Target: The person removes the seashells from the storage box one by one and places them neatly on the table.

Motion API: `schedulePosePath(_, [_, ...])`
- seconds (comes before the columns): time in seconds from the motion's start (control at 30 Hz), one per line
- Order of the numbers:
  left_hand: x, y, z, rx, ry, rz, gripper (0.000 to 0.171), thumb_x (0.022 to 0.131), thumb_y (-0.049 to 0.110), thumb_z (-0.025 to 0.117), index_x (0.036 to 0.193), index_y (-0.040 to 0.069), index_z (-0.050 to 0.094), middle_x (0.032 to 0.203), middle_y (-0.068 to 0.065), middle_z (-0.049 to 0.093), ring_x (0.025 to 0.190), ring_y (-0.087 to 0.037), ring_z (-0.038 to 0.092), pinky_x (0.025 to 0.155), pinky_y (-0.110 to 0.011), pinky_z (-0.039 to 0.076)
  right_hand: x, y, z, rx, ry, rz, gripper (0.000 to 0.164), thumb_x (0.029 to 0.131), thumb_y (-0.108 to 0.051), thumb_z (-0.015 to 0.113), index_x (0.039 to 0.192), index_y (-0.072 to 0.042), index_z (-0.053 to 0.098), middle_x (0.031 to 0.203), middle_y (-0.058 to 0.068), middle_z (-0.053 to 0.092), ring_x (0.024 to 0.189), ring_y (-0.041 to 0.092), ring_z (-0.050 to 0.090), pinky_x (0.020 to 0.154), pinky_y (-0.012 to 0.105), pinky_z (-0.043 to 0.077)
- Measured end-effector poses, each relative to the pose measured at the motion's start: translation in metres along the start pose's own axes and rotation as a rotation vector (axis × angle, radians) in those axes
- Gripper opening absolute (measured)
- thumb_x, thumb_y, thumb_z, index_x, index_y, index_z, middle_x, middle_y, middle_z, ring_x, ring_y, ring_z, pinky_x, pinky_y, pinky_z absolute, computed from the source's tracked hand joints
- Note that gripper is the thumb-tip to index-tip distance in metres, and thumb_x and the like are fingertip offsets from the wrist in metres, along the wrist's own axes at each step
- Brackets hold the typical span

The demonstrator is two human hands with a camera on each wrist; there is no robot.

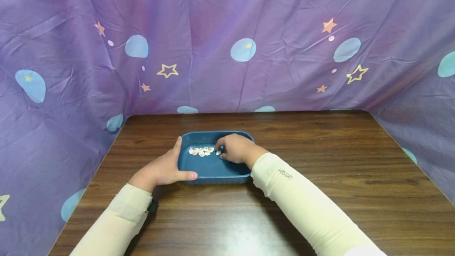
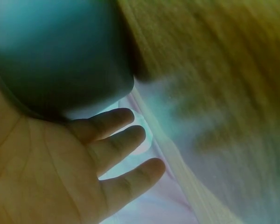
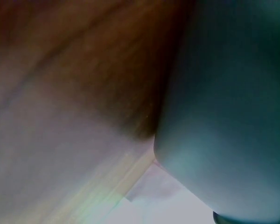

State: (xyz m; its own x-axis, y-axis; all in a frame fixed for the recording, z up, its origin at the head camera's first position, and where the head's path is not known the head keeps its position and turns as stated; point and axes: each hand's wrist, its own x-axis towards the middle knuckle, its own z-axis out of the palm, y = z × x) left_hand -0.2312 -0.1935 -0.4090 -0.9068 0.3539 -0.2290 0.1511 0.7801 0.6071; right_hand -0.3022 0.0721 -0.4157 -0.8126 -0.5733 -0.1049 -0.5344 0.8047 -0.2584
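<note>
A blue rectangular tray [image 1: 217, 180] sits on the table. Inside, several small white pieces [image 1: 202, 151] with yellowish-tan middles lie clustered towards the left and back. At the tray's left end, my left hand [image 1: 165, 169] spreads its thumb over the front rim and a finger against the back left corner. The left wrist view shows its other fingers [image 2: 126, 184] straight, beside the tray wall. Reaching in over the right end, my right hand [image 1: 236, 148] has its fingers bent, with one small white piece at the fingertips. Only the tray's outer wall shows in the right wrist view.
The brown wood-grain table [image 1: 320, 177] surrounds the tray. A purple curtain [image 1: 213, 11] with stars and blue shapes hangs along the back and both sides. Both sleeves are pale; a small dark object [image 1: 153, 206] shows at the left wrist.
</note>
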Motion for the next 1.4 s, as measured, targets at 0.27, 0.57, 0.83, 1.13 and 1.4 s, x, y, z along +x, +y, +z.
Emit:
schedulePosePath(0.27, [-0.0003, 0.0, -0.0006, -0.011, 0.003, 0.003, 0.142, 0.085, 0.061, 0.081, 0.164, -0.002, -0.019, 0.169, -0.038, 0.012, 0.155, -0.05, 0.026, 0.125, -0.06, 0.026, 0.0012, 0.0004, 0.0007, -0.011, 0.021, -0.037, 0.012, 0.098, -0.01, 0.072, 0.102, -0.021, 0.076, 0.097, -0.004, 0.073, 0.088, 0.014, 0.064, 0.091, 0.036, 0.056])
schedulePosePath(0.57, [0.0008, -0.0003, -0.0008, -0.005, 0.003, 0.003, 0.141, 0.085, 0.062, 0.081, 0.164, -0.003, -0.017, 0.169, -0.037, 0.013, 0.156, -0.049, 0.026, 0.125, -0.06, 0.026, 0.0022, 0.0019, 0.0016, -0.016, 0.023, -0.055, 0.011, 0.095, -0.012, 0.076, 0.091, -0.021, 0.072, 0.086, -0.006, 0.068, 0.082, 0.014, 0.062, 0.085, 0.036, 0.055])
schedulePosePath(0.83, [0.001, -0.0001, -0.0015, 0.018, 0.007, 0.001, 0.14, 0.086, 0.063, 0.08, 0.164, -0.004, -0.016, 0.168, -0.038, 0.015, 0.155, -0.05, 0.028, 0.124, -0.06, 0.028, 0.0013, 0.0015, 0.0004, -0.002, 0.012, -0.071, 0.009, 0.096, -0.02, 0.079, 0.093, -0.021, 0.071, 0.085, -0.006, 0.067, 0.081, 0.013, 0.061, 0.083, 0.036, 0.054])
schedulePosePath(1.13, [0.0007, 0.0002, -0.0007, 0.017, 0.003, -0.003, 0.14, 0.086, 0.062, 0.08, 0.164, -0.003, -0.017, 0.168, -0.038, 0.016, 0.154, -0.049, 0.029, 0.124, -0.06, 0.029, 0.0, 0.0012, 0.0003, 0.06, -0.009, -0.105, 0.016, 0.096, -0.007, 0.074, 0.105, -0.02, 0.078, 0.092, -0.003, 0.072, 0.082, 0.01, 0.061, 0.084, 0.033, 0.055])
schedulePosePath(1.4, [0.0008, 0.0006, -0.0006, 0.023, 0.003, -0.005, 0.14, 0.086, 0.062, 0.08, 0.164, -0.004, -0.015, 0.168, -0.038, 0.016, 0.154, -0.05, 0.029, 0.124, -0.06, 0.029, 0.001, 0.0018, 0.0013, 0.039, -0.009, -0.104, 0.012, 0.095, -0.01, 0.076, 0.097, -0.021, 0.077, 0.091, -0.005, 0.072, 0.083, 0.011, 0.062, 0.086, 0.035, 0.055])
